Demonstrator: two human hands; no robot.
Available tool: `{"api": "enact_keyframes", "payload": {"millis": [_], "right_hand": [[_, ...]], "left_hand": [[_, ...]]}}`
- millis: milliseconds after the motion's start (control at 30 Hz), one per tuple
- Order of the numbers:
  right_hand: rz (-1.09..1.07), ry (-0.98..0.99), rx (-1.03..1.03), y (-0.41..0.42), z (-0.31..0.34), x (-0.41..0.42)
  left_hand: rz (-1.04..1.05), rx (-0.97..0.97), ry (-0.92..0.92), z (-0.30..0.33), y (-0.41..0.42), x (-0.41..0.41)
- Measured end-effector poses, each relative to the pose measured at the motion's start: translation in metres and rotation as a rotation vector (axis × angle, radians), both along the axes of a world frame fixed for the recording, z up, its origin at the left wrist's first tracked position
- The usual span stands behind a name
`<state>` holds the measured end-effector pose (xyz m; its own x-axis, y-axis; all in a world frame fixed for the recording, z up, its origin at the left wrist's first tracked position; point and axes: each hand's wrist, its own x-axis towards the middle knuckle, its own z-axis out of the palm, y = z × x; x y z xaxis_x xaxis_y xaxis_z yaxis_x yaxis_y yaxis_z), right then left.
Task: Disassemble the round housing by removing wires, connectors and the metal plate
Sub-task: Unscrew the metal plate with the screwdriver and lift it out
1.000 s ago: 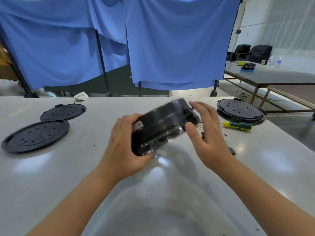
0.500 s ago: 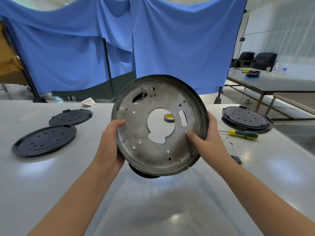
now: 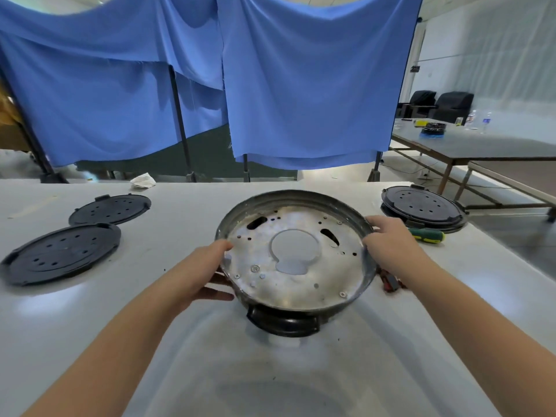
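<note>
the housing [image 3: 296, 257] sits near the middle of the table [image 3: 301, 371], tilted a little toward the camera, open side up, with both hands on its rim. the left hand [image 3: 207, 269] grips the near-left rim, thumb over the lip and fingers under the outer wall. the right hand [image 3: 388, 245] curls closed over the right rim. i judge this to be the point where the housing is steadied for work on its inside; no tool is in either hand.

the metal plate [image 3: 301, 284] is still seated in the bottom. it is dull silver and mottled, with a large round cutout in the middle that has a smaller lobe on its near side, two dark oval slots toward the far side, many small holes, and a few screw heads near the front. no wires or connectors show inside, though the plate may hide some. a black plastic tab [image 3: 282, 322] sticks out below the near rim.

next, i think, one hand must let go and fetch the screwdriver [image 3: 427, 235], which lies near the table's right edge just beyond the right hand, while the other keeps the housing from rocking. small red-and-black parts [image 3: 391, 281] lie on the table just beside the housing's right side. black lids [image 3: 60, 254] lie toward the left edge.
</note>
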<state>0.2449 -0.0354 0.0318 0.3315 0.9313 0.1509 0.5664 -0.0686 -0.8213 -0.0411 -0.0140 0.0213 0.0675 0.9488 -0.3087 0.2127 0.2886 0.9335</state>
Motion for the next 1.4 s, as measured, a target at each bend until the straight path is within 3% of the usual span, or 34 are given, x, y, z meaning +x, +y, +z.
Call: {"api": "enact_keyframes", "payload": {"millis": [100, 267, 533, 700, 900, 1100, 1267, 1400], "right_hand": [[-0.014, -0.086, -0.080, 0.002, 0.001, 0.006], [0.014, -0.100, -0.232, -0.001, -0.009, 0.014], [0.001, 0.091, -0.316, 0.004, -0.033, 0.033], [-0.092, -0.317, -0.049, 0.031, -0.031, 0.064], [-0.077, -0.708, -0.108, 0.088, -0.042, 0.098], [-0.134, -0.780, -0.214, 0.114, -0.065, 0.109], [-0.164, -1.001, -0.283, 0.122, -0.073, 0.112], [-0.181, -0.952, -0.230, 0.123, -0.077, 0.112]], "left_hand": [[0.011, 0.031, 0.201, -0.006, 0.011, 0.006], [-0.050, -0.013, 0.334, -0.017, 0.023, 0.018], [0.077, 0.042, 0.148, -0.042, 0.035, 0.016], [0.138, 0.354, -0.100, -0.057, 0.024, 0.023], [0.121, 0.400, -0.214, -0.063, 0.022, 0.026], [0.143, 0.391, -0.216, -0.061, 0.026, 0.030], [0.136, 0.387, -0.185, -0.062, 0.026, 0.028], [0.134, 0.381, -0.166, -0.064, 0.029, 0.025]]}}
